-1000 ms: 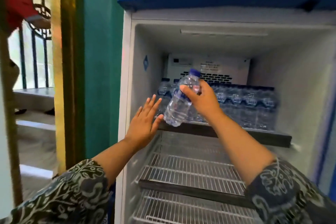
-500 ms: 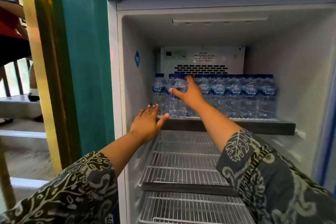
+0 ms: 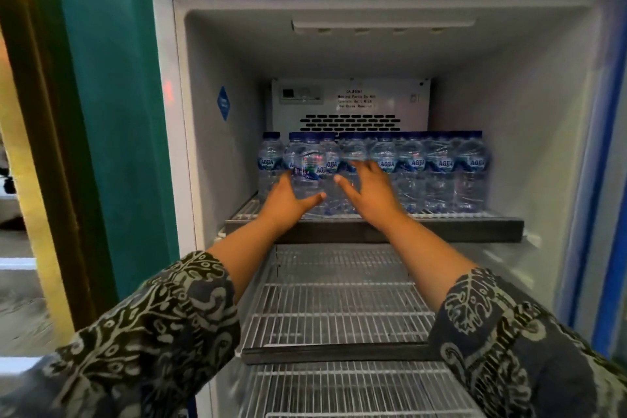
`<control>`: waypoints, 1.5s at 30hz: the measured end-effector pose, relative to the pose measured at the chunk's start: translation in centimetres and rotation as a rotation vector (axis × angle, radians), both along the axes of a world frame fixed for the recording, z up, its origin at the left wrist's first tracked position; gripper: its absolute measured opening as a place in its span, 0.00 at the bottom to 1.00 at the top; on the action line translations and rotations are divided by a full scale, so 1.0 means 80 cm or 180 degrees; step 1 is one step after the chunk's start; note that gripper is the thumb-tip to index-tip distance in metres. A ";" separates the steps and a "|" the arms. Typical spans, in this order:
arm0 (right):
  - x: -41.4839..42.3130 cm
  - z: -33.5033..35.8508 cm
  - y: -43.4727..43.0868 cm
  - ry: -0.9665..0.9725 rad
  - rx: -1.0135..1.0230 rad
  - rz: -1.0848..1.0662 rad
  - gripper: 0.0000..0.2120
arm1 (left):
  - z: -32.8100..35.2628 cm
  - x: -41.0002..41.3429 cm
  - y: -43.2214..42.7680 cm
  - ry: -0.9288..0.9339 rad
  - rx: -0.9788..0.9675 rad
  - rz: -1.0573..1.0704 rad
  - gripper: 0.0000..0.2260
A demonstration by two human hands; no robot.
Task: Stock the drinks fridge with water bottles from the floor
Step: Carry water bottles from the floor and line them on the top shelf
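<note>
A clear water bottle [image 3: 307,168] with a blue cap and blue label stands upright at the front left of the fridge's top shelf [image 3: 441,230]. My left hand [image 3: 288,202] rests against its lower left side, thumb stretched straight across its base. My right hand [image 3: 373,193] hovers just right of it with fingers spread, holding nothing. Behind stands a packed row of several identical bottles [image 3: 441,173] across the shelf.
Two bare wire shelves [image 3: 339,309] lie below the top shelf. A white fan housing [image 3: 349,105] fills the back wall above the bottles. A green wall [image 3: 112,112] and a yellow door frame [image 3: 20,146] stand to the fridge's left.
My right hand set the bottle upright on the top shelf and let go of it. My left hand moved up from below the shelf to the bottle's side.
</note>
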State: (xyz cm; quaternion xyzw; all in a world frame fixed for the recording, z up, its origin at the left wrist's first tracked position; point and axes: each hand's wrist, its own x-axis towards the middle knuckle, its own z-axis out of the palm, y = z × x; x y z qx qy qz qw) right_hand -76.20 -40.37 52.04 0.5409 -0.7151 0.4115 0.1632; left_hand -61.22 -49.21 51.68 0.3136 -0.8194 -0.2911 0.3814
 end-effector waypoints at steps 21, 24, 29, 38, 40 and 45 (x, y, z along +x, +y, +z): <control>-0.005 -0.015 0.001 0.0500 0.0751 -0.0639 0.32 | 0.020 0.028 -0.030 0.0719 0.0446 0.0592 0.32; -0.005 -0.015 0.001 0.0515 0.0770 -0.0622 0.32 | 0.018 0.030 -0.038 0.0676 0.0664 0.0477 0.32; -0.007 -0.013 0.002 0.0359 0.0739 -0.0451 0.33 | 0.016 0.032 -0.046 0.0606 0.0774 0.0460 0.32; -0.012 0.000 -0.009 0.0584 0.0778 0.0060 0.34 | 0.001 0.020 -0.039 0.0849 0.0084 0.1438 0.37; -0.013 -0.004 -0.010 0.0484 0.0809 0.0074 0.34 | 0.003 0.022 -0.035 0.0854 0.0010 0.1432 0.31; -0.013 -0.006 -0.010 0.0538 0.0906 0.0007 0.34 | 0.018 0.025 -0.031 0.0903 0.0288 0.1261 0.28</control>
